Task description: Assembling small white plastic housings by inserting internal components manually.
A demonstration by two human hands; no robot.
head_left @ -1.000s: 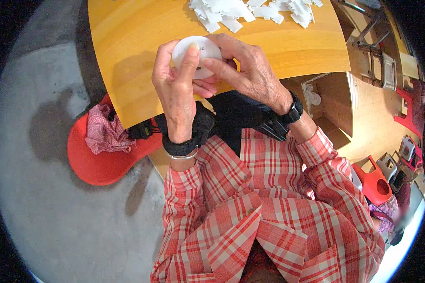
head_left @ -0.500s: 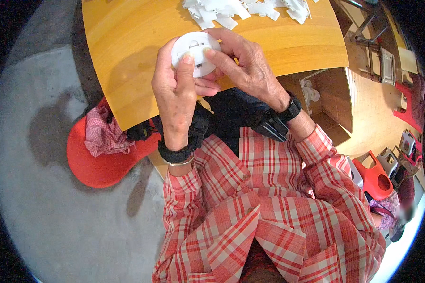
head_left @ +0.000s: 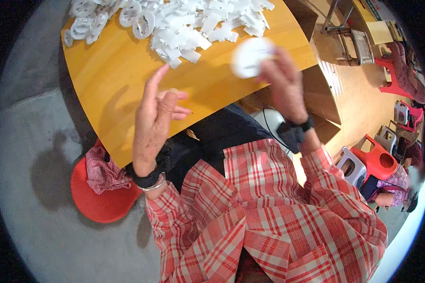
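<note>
A round white plastic disc [head_left: 250, 57], blurred by motion, is gripped at its right edge by my right hand [head_left: 283, 82] above the table's right side. My left hand [head_left: 157, 113] hangs over the front of the yellow wooden table [head_left: 113, 92], fingers apart with nothing in them. Beyond the hands lies a heap of flat white plastic pieces [head_left: 184, 30]. To its left, several white round parts with openings [head_left: 144, 24] are piled near the table's far left corner.
A red stool [head_left: 101, 203] with a pink checked cloth [head_left: 104, 172] stands at the left below the table. Under the table's right side is an open wooden compartment [head_left: 323, 99]. More stools, one red [head_left: 378, 160] and one white [head_left: 352, 165], stand on the right, near a partly visible person.
My left hand has let go of the white disc and moved left. My right hand has carried the disc to the right. The view has shifted, showing more of the white heap.
</note>
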